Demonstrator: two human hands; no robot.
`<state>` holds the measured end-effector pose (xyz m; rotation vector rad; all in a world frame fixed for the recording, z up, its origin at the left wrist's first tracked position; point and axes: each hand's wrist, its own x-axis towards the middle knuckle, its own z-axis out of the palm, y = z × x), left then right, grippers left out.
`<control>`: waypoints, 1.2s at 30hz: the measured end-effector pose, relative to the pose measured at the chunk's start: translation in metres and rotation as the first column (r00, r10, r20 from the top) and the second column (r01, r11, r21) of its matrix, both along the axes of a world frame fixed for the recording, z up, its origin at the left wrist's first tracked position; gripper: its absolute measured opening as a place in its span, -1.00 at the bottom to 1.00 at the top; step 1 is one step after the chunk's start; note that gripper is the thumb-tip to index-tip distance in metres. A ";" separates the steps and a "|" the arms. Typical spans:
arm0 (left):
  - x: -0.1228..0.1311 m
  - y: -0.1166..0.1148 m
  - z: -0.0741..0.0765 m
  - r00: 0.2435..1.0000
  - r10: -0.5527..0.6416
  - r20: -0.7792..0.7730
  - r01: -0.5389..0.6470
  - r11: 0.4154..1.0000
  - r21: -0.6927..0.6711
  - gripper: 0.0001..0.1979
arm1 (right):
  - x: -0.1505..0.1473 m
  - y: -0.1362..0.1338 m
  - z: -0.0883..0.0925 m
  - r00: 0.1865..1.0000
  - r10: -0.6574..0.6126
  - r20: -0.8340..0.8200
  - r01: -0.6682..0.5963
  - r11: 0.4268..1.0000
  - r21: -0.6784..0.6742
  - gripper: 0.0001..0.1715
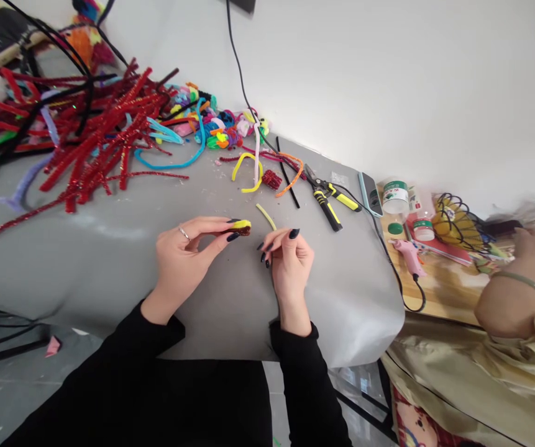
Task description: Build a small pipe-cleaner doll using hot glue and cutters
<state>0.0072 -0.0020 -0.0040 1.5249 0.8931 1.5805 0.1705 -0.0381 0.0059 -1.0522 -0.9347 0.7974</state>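
Between the thumb and fingertips of my left hand (183, 264) is a small fuzzy pipe-cleaner piece (243, 228), bright yellow on top and dark brownish red below. My right hand (290, 264) hovers to its right, fingers loosely bent and a little apart; I see nothing gripped in it. A short pale yellow pipe cleaner (266, 216) reaches to the index finger; whether it touches is unclear. Beyond my hands lie a dark red coiled pipe-cleaner piece (271, 179), a bent yellow pipe cleaner (260, 171), an orange one (299, 167) and a black one (288, 180).
Red tinsel pipe cleaners (104, 130) heap at the left, with colourful small bundles (225, 127) behind. Yellow-black pliers (327, 208), a phone (370, 194) and a cable lie at right. On the wooden table are a pink glue gun (409, 256), jars and another person's arm (514, 298).
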 end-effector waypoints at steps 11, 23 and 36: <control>-0.001 0.002 -0.001 1.000 -0.030 -0.003 0.030 1.000 0.008 -0.81 | 0.000 -0.002 -0.001 0.999 -0.001 0.040 0.000 0.999 0.036 -0.33; -0.002 0.002 -0.002 0.999 -0.043 -0.013 0.043 0.999 0.007 -0.79 | 0.001 0.000 -0.001 0.996 0.025 0.083 -0.029 0.999 0.042 -0.70; -0.003 0.002 0.004 0.997 -0.036 -0.067 0.031 0.998 -0.063 -0.94 | -0.001 -0.001 0.002 0.914 0.133 0.384 -0.148 0.989 0.009 -0.71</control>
